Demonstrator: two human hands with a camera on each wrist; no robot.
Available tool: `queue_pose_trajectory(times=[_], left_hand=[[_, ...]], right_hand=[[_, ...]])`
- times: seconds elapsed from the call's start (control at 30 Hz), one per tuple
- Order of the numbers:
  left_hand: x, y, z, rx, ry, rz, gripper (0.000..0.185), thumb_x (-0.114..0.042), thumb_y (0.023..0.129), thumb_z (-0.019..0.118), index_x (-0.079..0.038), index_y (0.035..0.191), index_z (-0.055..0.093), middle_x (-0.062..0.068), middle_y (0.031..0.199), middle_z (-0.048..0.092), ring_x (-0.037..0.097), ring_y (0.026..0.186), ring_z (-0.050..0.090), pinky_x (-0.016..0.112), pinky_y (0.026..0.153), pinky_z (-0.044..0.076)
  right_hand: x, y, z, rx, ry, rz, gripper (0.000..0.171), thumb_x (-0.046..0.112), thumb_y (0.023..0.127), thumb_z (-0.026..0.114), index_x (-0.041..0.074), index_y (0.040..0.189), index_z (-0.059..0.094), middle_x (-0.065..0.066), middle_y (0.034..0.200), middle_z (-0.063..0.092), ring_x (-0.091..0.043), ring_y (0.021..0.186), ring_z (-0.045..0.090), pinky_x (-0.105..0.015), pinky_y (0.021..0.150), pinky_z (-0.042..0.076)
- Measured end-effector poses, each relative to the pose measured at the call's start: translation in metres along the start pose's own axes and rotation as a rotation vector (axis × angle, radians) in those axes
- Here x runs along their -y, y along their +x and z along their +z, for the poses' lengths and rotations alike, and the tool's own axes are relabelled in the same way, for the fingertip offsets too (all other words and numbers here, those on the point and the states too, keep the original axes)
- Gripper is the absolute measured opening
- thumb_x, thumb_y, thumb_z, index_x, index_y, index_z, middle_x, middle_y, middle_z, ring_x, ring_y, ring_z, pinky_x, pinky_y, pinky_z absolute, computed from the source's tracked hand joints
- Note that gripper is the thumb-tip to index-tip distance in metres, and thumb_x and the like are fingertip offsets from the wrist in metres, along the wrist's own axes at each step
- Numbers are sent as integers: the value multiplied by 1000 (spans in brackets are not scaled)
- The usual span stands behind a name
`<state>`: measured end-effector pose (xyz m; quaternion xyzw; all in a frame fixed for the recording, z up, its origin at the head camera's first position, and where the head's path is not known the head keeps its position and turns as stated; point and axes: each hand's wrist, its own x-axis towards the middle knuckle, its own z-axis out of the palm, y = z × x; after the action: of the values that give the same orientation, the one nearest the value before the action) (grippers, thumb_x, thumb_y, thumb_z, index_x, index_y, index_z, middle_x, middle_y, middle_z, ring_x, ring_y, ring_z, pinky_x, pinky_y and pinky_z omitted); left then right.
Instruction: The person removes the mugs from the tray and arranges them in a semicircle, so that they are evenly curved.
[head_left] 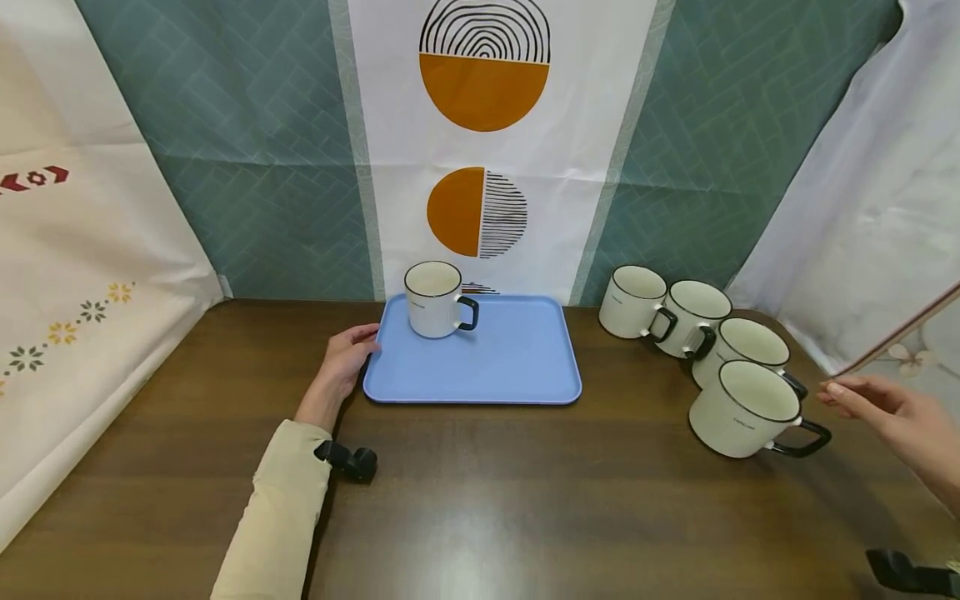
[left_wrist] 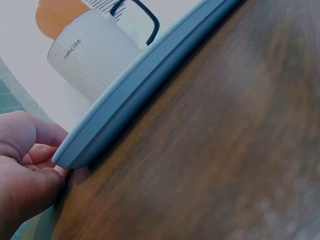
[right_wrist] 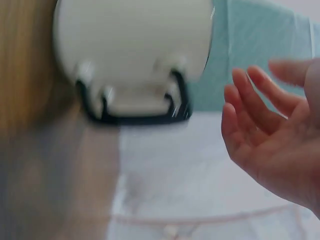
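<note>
My left hand (head_left: 350, 360) is at the left edge of a blue tray (head_left: 517, 350), holding it by the rim. The left wrist view shows the fingers (left_wrist: 47, 132) and thumb close about the tray's corner. On the tray's back left part stands a white enamel mug (head_left: 431, 302) with a black rim and black handle. My right hand (head_left: 892, 408) is in the air with nothing in it, its fingers loosely bent. It is just right of the nearest mug (head_left: 742, 412) of a group, beside that mug's black handle (right_wrist: 135, 120).
Behind the nearest mug, more matching mugs stand in a slanting row: one at the back left (head_left: 630, 304), another beside it (head_left: 690, 321) and a third (head_left: 746, 346). The brown table (head_left: 480, 500) ends at a patterned cloth (head_left: 480, 150); pale cloths hang at both sides.
</note>
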<state>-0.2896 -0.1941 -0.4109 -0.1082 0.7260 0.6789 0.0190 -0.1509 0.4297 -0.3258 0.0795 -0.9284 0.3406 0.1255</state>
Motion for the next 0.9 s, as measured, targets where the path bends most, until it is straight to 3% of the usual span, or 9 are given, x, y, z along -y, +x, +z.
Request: queue_pose_trajectory(times=[0.13,0.37,0.5,0.63,0.77,0.9], left_hand=[[-5,2,1,-1,-2,7,46,4,97,47,5,142,41,23,144,40,30,131,39,37,109,32],[-7,2,5,-4,-12,2,46,4,96,47,5,141,43,23,142,42,30,129,40,36,109,33],[-5,2,7,2,-23,-1,45,5,96,47,6,141,43,23,142,43,29,130,40,36,109,33],[-4,2,7,8,-29,-6,46,5,96,47,5,142,42,23,143,41,29,131,40,36,109,32],[-3,3,4,2,-22,-7,46,4,96,48,5,141,43,23,143,42,29,131,40,36,109,32],[-3,3,1,-12,-19,-4,45,4,95,48,6,141,44,23,141,43,30,129,41,36,109,33]], right_hand=[[38,5,4,-64,-13,-24,21,10,101,50,28,107,60,34,96,54,15,85,49,-5,66,37],[91,15,33,6,11,-98,18,12,98,57,8,115,61,25,103,59,12,91,54,-7,70,39],[121,31,63,76,22,-157,21,14,99,56,3,116,62,10,105,63,5,88,56,-12,68,44],[145,53,93,165,59,-174,26,17,100,54,0,120,60,-10,112,65,-3,98,56,-12,78,43],[163,77,117,259,157,-129,32,16,101,52,-4,126,54,-19,120,62,-22,108,58,-21,86,45],[175,106,148,374,302,-53,38,12,101,50,-8,133,45,-24,129,55,-35,117,54,-39,95,46]])
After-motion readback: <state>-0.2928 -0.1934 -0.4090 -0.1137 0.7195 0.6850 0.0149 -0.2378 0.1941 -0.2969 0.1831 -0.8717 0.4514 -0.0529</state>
